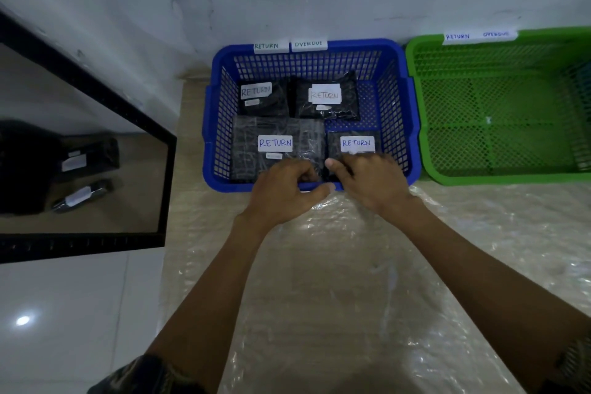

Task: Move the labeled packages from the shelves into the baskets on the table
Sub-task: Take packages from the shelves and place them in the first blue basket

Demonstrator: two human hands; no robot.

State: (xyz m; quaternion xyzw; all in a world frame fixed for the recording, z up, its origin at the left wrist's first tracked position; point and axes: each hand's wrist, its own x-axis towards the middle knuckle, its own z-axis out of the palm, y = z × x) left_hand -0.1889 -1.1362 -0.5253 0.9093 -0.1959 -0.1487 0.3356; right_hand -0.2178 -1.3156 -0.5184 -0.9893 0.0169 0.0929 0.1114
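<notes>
Shelf [80, 243], far left: we count two shelf packages [91, 155]. Blue basket [209, 137]: four RETURN packages [275, 137]. Left hand [281, 192] grips its front rim, thumb outside. Right hand [371, 182] holds the front-right package [357, 143] inside it. One green basket [422, 125] stands right.

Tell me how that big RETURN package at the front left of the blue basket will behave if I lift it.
The big package lies flat with straight edges, so it is probably fairly stiff. Its crinkled, shiny wrap could be slippery to grip. Flat and wide, it seems unlikely to roll or tip.
</notes>
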